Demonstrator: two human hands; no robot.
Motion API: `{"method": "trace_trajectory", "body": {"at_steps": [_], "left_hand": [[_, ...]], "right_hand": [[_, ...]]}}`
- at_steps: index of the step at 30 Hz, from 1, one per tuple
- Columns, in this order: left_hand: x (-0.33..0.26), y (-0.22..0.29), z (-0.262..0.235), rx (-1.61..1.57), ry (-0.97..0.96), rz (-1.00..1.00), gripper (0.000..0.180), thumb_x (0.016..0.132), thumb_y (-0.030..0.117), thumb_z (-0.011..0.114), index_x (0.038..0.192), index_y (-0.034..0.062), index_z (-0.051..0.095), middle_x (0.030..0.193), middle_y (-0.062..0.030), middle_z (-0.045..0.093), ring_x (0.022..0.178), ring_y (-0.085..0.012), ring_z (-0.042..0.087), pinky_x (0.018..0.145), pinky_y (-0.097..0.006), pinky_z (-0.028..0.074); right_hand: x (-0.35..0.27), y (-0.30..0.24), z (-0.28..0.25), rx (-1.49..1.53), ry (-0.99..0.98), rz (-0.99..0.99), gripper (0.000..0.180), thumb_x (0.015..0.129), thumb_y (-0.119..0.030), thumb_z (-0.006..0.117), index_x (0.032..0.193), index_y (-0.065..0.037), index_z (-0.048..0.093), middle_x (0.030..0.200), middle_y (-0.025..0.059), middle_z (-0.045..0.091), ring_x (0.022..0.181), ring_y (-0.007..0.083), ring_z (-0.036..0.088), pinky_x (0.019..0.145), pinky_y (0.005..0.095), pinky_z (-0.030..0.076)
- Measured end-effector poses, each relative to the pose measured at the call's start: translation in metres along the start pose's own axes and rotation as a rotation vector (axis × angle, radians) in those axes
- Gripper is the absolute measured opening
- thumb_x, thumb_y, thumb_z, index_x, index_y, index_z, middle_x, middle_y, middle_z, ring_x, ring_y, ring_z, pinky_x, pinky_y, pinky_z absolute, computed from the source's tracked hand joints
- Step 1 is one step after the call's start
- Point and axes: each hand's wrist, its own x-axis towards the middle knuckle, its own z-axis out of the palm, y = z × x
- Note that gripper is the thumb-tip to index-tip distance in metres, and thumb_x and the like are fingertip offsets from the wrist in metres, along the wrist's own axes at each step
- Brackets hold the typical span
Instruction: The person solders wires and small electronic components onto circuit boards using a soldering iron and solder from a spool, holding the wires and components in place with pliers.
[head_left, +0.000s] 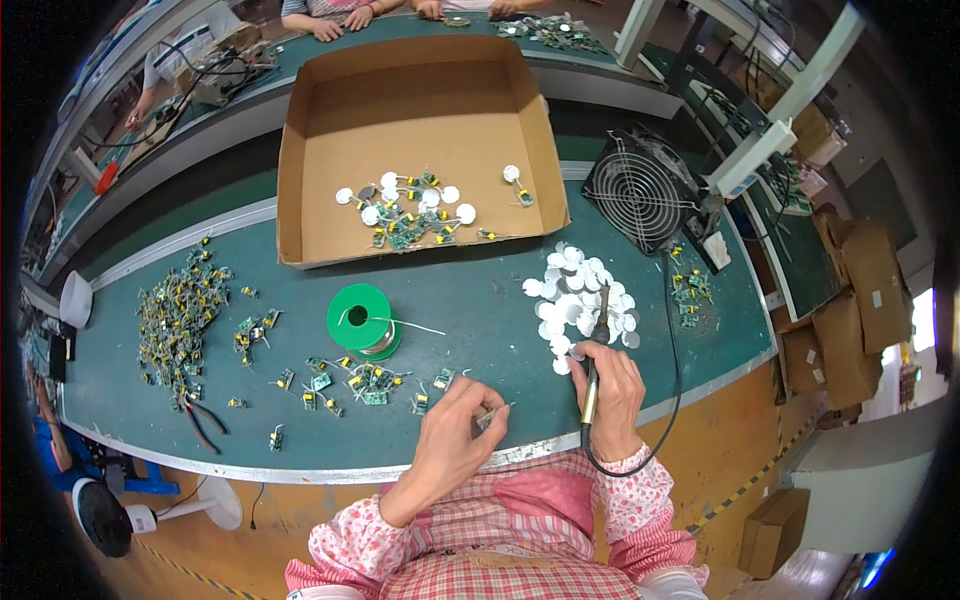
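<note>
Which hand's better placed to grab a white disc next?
Likely the right hand: it's beside the white discs, though gripping a soldering iron; the left hand is farther away.

left hand (pixel 456 428) curled in pinch; right hand (pixel 614 388) wrapped in grip

Bright, even light, strong fisheye bending, black vignetted corners

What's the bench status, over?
Left fingers hold a small greenish piece, partly hidden. Right fingers hold a gold-and-black soldering iron, tip over round white discs. Possible snag: thin black cable crossing pink-patterned right sleeve.
</note>
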Motion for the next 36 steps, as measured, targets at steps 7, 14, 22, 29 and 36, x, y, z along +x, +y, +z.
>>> {"method": "trace_trajectory", "body": {"at_steps": [7, 14, 22, 29, 36], "left_hand": [[-0.006, -0.002, -0.011, -0.019, 0.02, -0.022, 0.01, 0.081, 0.009, 0.066, 0.087, 0.0023, 0.061, 0.078, -0.0042, 0.058, 0.062, -0.0125, 0.051, 0.054, -0.025, 0.04], [0.0, 0.002, -0.003, -0.306, -0.03, -0.163, 0.01, 0.084, 0.012, 0.066, 0.086, 0.004, 0.06, 0.072, 0.0051, 0.058, 0.063, -0.0016, 0.049, 0.054, -0.02, 0.034], [-0.003, -0.002, -0.002, -0.316, -0.073, -0.146, 0.01, 0.084, 0.012, 0.068, 0.087, 0.0042, 0.062, 0.073, 0.005, 0.059, 0.063, -0.0011, 0.048, 0.054, -0.019, 0.034], [-0.001, 0.0, -0.004, -0.426, -0.102, -0.215, 0.008, 0.083, 0.009, 0.068, 0.087, 0.0042, 0.063, 0.073, 0.005, 0.061, 0.061, -0.0002, 0.047, 0.054, -0.018, 0.034], [-0.002, 0.006, -0.005, -0.409, -0.096, -0.196, 0.009, 0.083, 0.008, 0.068, 0.09, 0.0024, 0.066, 0.076, 0.0037, 0.061, 0.064, -0.0005, 0.048, 0.054, -0.018, 0.034]], "right_hand": [[-0.009, -0.01, -0.002, 0.199, 0.049, 0.085, 0.022, 0.075, 0.009, 0.066, 0.093, -0.002, 0.059, 0.082, 0.0108, 0.066, 0.073, 0.0235, 0.066, 0.063, 0.0296, 0.05], [-0.017, -0.04, -0.001, 0.624, -0.057, 0.403, 0.019, 0.08, 0.0, 0.068, 0.096, -0.003, 0.059, 0.086, 0.008, 0.067, 0.078, 0.0142, 0.066, 0.071, 0.0257, 0.051], [-0.02, -0.049, -0.003, 0.666, -0.07, 0.379, 0.017, 0.081, 0.004, 0.066, 0.094, -0.001, 0.058, 0.087, 0.0099, 0.067, 0.075, 0.0143, 0.067, 0.066, 0.0245, 0.052], [-0.014, -0.057, -0.016, 0.765, -0.139, 0.34, 0.015, 0.081, 0.003, 0.067, 0.092, -0.001, 0.059, 0.088, 0.0086, 0.068, 0.074, 0.0109, 0.064, 0.066, 0.0233, 0.051], [-0.014, -0.066, -0.024, 0.728, -0.105, 0.27, 0.015, 0.08, 0.004, 0.068, 0.092, -0.002, 0.059, 0.09, 0.01, 0.069, 0.074, 0.012, 0.065, 0.065, 0.0237, 0.051]]}}
